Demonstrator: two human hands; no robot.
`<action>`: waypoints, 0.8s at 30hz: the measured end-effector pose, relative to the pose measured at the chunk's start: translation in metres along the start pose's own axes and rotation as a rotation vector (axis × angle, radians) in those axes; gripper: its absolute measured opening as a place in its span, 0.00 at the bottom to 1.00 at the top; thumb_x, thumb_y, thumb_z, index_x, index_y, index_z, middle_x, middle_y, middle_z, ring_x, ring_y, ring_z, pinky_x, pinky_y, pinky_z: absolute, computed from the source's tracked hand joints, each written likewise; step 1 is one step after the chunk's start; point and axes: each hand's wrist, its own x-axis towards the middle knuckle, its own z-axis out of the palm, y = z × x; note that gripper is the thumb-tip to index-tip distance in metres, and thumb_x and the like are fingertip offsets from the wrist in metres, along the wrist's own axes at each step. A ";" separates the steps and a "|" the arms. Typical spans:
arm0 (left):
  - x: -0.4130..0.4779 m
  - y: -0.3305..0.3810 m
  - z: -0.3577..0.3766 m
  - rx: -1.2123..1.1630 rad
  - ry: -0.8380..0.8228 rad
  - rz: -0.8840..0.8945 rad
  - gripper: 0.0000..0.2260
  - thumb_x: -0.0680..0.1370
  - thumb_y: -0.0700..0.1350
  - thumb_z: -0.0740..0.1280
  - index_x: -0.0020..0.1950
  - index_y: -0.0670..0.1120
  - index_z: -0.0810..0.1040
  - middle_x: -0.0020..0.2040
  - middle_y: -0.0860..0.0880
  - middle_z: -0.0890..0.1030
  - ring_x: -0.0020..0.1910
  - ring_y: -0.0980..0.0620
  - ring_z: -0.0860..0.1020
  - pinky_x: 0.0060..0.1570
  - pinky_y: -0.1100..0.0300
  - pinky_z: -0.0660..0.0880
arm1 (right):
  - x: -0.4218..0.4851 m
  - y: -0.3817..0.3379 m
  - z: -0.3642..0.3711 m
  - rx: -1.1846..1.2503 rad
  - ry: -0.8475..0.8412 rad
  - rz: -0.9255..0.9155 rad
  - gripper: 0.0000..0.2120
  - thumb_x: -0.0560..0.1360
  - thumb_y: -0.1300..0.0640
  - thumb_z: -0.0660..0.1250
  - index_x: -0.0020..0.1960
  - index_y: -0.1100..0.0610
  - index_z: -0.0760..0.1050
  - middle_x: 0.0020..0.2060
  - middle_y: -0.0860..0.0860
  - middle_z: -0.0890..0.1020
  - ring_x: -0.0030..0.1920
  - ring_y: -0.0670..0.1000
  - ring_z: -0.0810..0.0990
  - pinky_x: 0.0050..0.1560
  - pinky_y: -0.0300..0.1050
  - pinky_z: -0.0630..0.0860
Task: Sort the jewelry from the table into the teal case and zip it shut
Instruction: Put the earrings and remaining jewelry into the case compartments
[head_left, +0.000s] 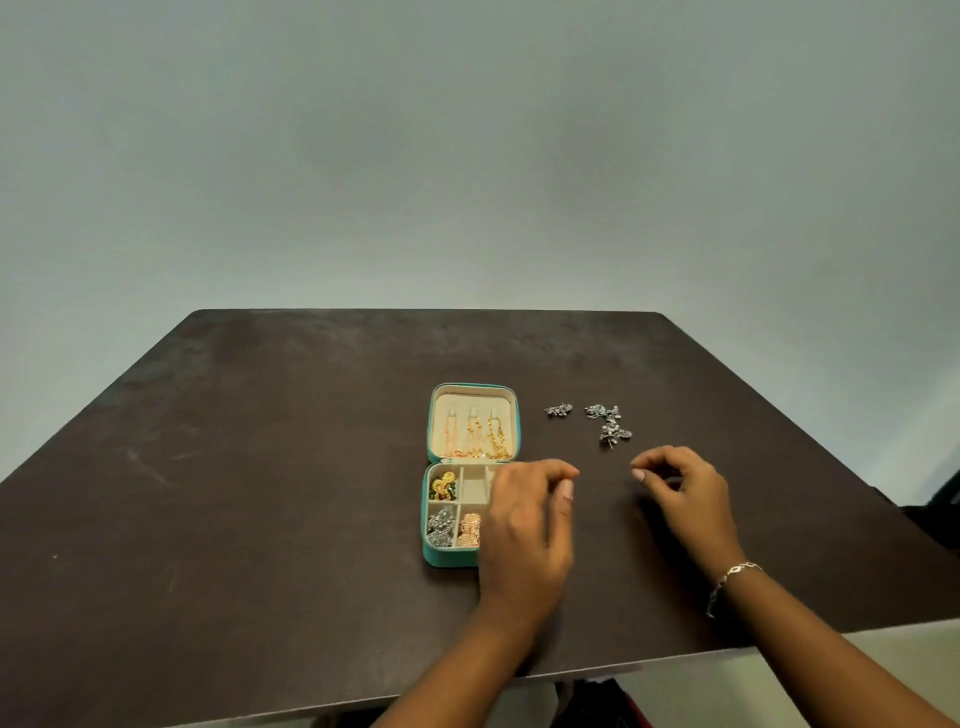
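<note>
Open teal case (470, 475) lying flat on the dark table (260, 467), lid half away from the person and tray half toward them. Most of the sorting appears done: three chains (475, 436), one rose-toned and two gold, hang in the lid; gold and green pieces (442, 487) fill the upper left compartment of the tray, silver pieces (441, 527) the lower left, and rose-gold pieces (470, 529) the one just beside it. The upper middle compartment looks empty; the right side of the tray is hidden by the left hand (524, 540), which hovers over it with fingers loosely curled, and whether its grip holds anything cannot be told. The right hand (685, 493), wearing a bracelet (732, 584) at the wrist, hangs above bare table with thumb and forefinger drawn narrow, nothing visibly between them. Still outside the case, well to its right, lie a small silver piece (558, 410) and a larger silver cluster (610, 426). Remaining, by this view: placing these, closing the lid, and running the zip.
</note>
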 end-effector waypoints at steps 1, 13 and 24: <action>-0.003 0.002 0.010 0.003 -0.049 0.019 0.05 0.76 0.44 0.59 0.49 0.49 0.74 0.42 0.52 0.77 0.43 0.58 0.72 0.44 0.71 0.67 | 0.005 0.006 0.000 0.003 0.007 0.055 0.07 0.70 0.66 0.69 0.38 0.55 0.78 0.42 0.52 0.80 0.39 0.44 0.76 0.38 0.31 0.69; 0.023 -0.026 0.081 0.142 -0.244 -0.361 0.06 0.76 0.42 0.61 0.50 0.48 0.75 0.45 0.54 0.73 0.50 0.54 0.72 0.49 0.59 0.70 | 0.059 0.033 0.016 0.037 0.030 0.173 0.04 0.69 0.63 0.71 0.42 0.55 0.79 0.44 0.56 0.80 0.40 0.49 0.77 0.46 0.41 0.71; 0.048 -0.039 0.107 0.186 -0.129 -0.637 0.06 0.76 0.42 0.61 0.51 0.49 0.75 0.50 0.48 0.75 0.49 0.49 0.75 0.50 0.57 0.69 | 0.083 0.043 0.025 0.063 0.014 0.184 0.06 0.70 0.58 0.70 0.35 0.50 0.77 0.41 0.53 0.81 0.43 0.52 0.78 0.47 0.45 0.72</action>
